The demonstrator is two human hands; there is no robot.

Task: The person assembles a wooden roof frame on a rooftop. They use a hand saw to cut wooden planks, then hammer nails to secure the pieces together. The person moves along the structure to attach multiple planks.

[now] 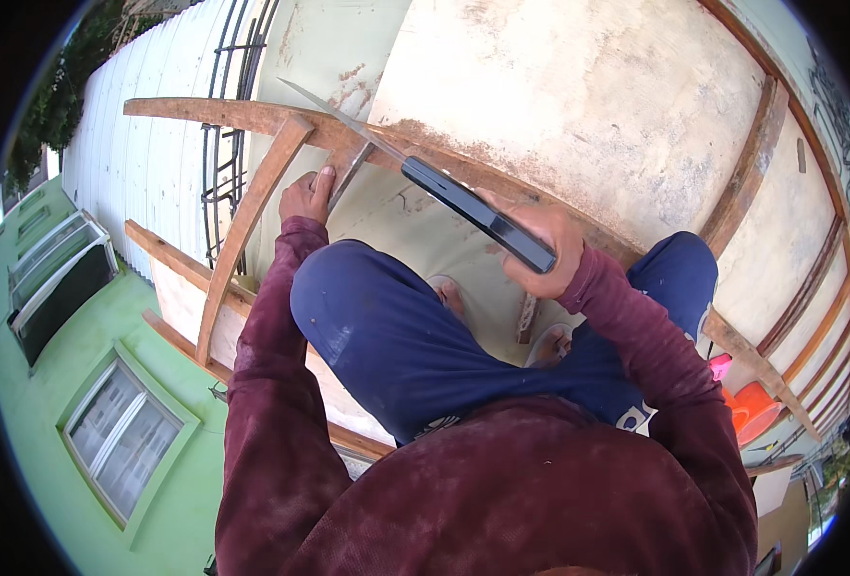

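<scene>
Orange container (753, 411), contents unclear; saw (430, 179) in R hand (559, 238)

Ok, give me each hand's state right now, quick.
Left hand: closed on a narrow wooden strip.
Right hand: closed, holding a black-handled saw.

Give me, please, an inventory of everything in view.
saw: one, black and grey, upper centre
wood strip: one, brown, upper centre
beam: one, brown, upper centre
slanted board: one, brown, left
battens: several, brown, right
panels: several, whitish, top and right
metal bars: several, black, upper left
corrugated sheeting: some, white, upper left
wall: one, green, lower left
large window: one, white-framed, lower left
containers: one or more, orange, right
small item: one, pink, right
foliage: some, green, upper left
shirt: one, maroon, lower centre
legs: two, blue trousers, centre
feet: two, between knees
left hand: one, bare, on wood strip
right hand: one, bare, on saw handle
</scene>
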